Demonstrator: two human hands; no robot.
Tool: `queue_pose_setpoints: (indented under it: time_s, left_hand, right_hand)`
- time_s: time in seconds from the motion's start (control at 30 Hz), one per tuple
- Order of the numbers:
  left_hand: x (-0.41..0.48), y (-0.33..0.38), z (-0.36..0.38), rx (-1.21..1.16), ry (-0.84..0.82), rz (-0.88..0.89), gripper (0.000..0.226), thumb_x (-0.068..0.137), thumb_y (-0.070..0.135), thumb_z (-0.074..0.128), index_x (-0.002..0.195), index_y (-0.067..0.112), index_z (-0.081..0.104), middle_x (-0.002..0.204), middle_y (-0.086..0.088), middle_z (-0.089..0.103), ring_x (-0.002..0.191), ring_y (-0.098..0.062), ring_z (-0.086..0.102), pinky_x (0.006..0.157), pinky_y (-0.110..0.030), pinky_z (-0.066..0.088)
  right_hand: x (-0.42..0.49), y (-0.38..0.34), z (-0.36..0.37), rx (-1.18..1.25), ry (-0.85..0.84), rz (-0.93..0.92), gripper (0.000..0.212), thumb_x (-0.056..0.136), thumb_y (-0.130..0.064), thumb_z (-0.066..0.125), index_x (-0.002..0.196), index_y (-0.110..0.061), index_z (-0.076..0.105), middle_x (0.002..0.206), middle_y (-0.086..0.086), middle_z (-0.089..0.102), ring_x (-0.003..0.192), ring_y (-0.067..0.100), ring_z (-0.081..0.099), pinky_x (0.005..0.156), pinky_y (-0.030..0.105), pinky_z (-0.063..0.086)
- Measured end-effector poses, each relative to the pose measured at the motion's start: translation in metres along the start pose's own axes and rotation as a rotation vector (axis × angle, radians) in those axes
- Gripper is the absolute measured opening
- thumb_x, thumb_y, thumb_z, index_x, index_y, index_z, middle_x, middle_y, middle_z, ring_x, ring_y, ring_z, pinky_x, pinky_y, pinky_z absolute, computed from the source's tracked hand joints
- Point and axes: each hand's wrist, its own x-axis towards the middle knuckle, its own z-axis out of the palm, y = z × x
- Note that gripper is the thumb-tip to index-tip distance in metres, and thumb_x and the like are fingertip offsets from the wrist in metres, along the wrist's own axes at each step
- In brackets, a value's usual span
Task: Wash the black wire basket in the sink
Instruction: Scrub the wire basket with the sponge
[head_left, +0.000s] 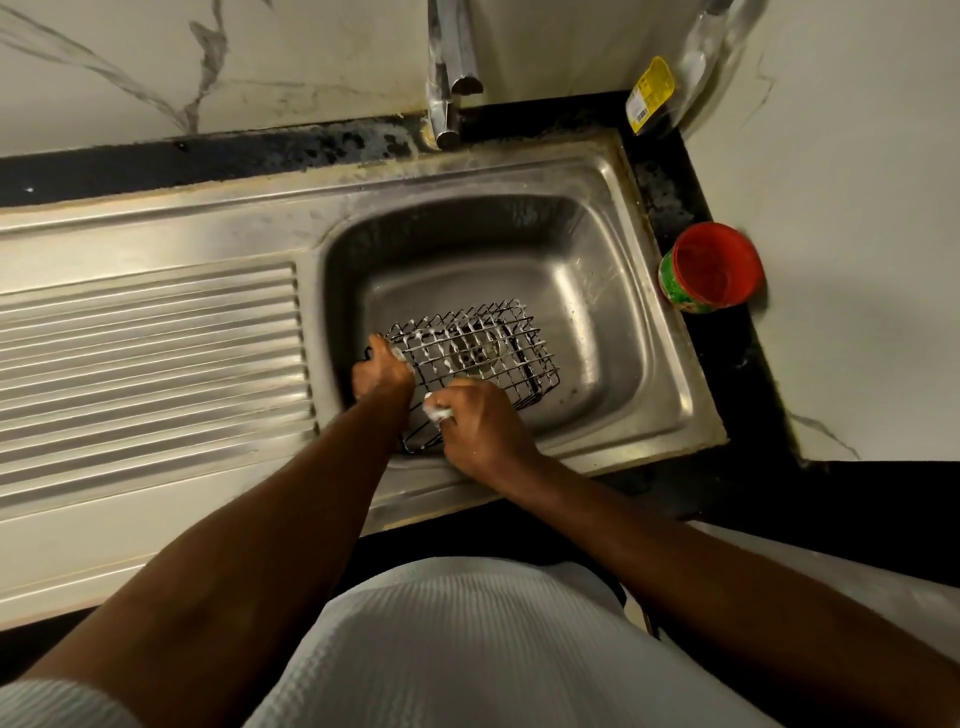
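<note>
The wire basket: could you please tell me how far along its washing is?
Done: foam coats the basket on top. In hand: the left hand grips its edge; the right hand holds something foamy against the near side. Left: rinsing, as the tap shows no water.

- Chrome tap (451, 67): mounted at the back wall, spout pointing down.
- Black tabletop (670, 197): speckled strip along the back and right side.
- Red-lidded jar (711, 267): green label, stands on the tabletop at right, just beside the wall.
- Clear pack with a yellow label (650, 96): in the back right corner.
- Wall (156, 78): white, grey marble veins.
- White waffle-textured garment (441, 649): bottom of view.
</note>
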Motion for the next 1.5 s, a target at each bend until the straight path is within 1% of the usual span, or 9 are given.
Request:
queue_pose_setpoints:
  time_s: [0.17, 0.23, 0.37, 0.5, 0.73, 0.87, 1.13, 1.37, 1.5]
  left_hand:
    - [-0.003, 0.001, 0.002, -0.164, 0.06, -0.091, 0.063, 0.107, 0.058, 0.04, 0.137, 0.006, 0.058, 0.122, -0.014, 0.064, 0.099, -0.031, 0.062, 0.075, -0.039, 0.044]
    - [0.003, -0.001, 0.007, -0.226, 0.074, -0.125, 0.07, 0.103, 0.064, 0.043, 0.132, 0.004, 0.062, 0.123, -0.015, 0.068, 0.1, -0.03, 0.066, 0.075, -0.04, 0.048]
    - [0.003, -0.001, 0.007, -0.122, 0.052, -0.062, 0.055, 0.11, 0.051, 0.038, 0.147, 0.014, 0.052, 0.133, -0.015, 0.061, 0.103, -0.028, 0.061, 0.078, -0.035, 0.045]
    - [0.003, 0.004, 0.004, -0.08, 0.054, -0.069, 0.055, 0.11, 0.05, 0.039, 0.143, 0.008, 0.054, 0.122, -0.012, 0.061, 0.095, -0.026, 0.057, 0.076, -0.033, 0.04]
    - [0.01, -0.004, 0.007, -0.139, 0.027, -0.066, 0.064, 0.108, 0.054, 0.037, 0.135, 0.0, 0.06, 0.137, -0.021, 0.062, 0.121, -0.038, 0.062, 0.082, -0.036, 0.045]
    - [0.0, -0.002, 0.011, -0.251, 0.027, -0.135, 0.067, 0.106, 0.057, 0.043, 0.136, 0.0, 0.059, 0.132, -0.018, 0.063, 0.105, -0.03, 0.061, 0.082, -0.039, 0.045]
    - [0.002, -0.004, 0.012, -0.295, 0.027, -0.157, 0.066, 0.104, 0.059, 0.045, 0.138, 0.003, 0.056, 0.128, -0.015, 0.063, 0.109, -0.028, 0.063, 0.091, -0.041, 0.053]
    - [0.011, -0.006, 0.01, -0.065, 0.033, -0.024, 0.057, 0.111, 0.047, 0.03, 0.129, 0.001, 0.059, 0.128, -0.024, 0.062, 0.11, -0.036, 0.061, 0.078, -0.038, 0.041]
    - [0.018, -0.007, 0.007, -0.054, 0.033, -0.042, 0.056, 0.11, 0.049, 0.034, 0.134, 0.003, 0.055, 0.122, -0.021, 0.061, 0.111, -0.036, 0.062, 0.084, -0.041, 0.047]
  right_hand:
    - [-0.003, 0.085, -0.033, -0.042, 0.114, 0.261, 0.021, 0.08, -0.004, 0.076, 0.095, -0.019, 0.08, 0.091, 0.003, 0.078, 0.08, 0.022, 0.072, 0.069, 0.026, 0.055]
    - [0.001, 0.118, -0.047, -0.073, 0.165, 0.495, 0.017, 0.077, -0.006, 0.076, 0.089, -0.017, 0.078, 0.091, 0.003, 0.079, 0.088, 0.025, 0.074, 0.077, 0.028, 0.055]
    - [0.016, 0.09, -0.035, -0.061, 0.144, 0.591, 0.022, 0.079, -0.005, 0.078, 0.099, -0.013, 0.079, 0.101, 0.007, 0.078, 0.096, 0.023, 0.074, 0.08, 0.021, 0.052]
    - [0.006, 0.031, -0.018, 0.004, 0.14, 0.384, 0.026, 0.08, -0.003, 0.08, 0.103, -0.015, 0.078, 0.1, 0.004, 0.078, 0.087, 0.017, 0.072, 0.071, 0.021, 0.055]
    - [0.015, 0.009, -0.009, 0.072, -0.004, -0.166, 0.024, 0.091, -0.006, 0.068, 0.113, -0.014, 0.076, 0.104, 0.006, 0.076, 0.087, 0.02, 0.068, 0.076, 0.032, 0.057]
    - [0.018, 0.059, -0.017, 0.014, 0.066, -0.076, 0.028, 0.092, -0.008, 0.066, 0.12, -0.013, 0.073, 0.11, 0.006, 0.075, 0.095, 0.019, 0.067, 0.083, 0.031, 0.057]
    - [0.044, 0.116, -0.041, -0.07, 0.297, 0.461, 0.034, 0.09, -0.003, 0.071, 0.123, -0.009, 0.072, 0.119, 0.013, 0.074, 0.108, 0.029, 0.071, 0.086, 0.023, 0.049]
    - [0.034, 0.002, 0.004, 0.069, 0.165, 0.011, 0.026, 0.09, 0.0, 0.068, 0.114, -0.009, 0.073, 0.105, 0.008, 0.073, 0.09, 0.019, 0.066, 0.076, 0.028, 0.059]
    - [0.051, 0.035, -0.006, 0.063, 0.081, -0.118, 0.029, 0.09, 0.001, 0.065, 0.116, -0.008, 0.074, 0.107, 0.009, 0.074, 0.09, 0.019, 0.067, 0.078, 0.027, 0.057]
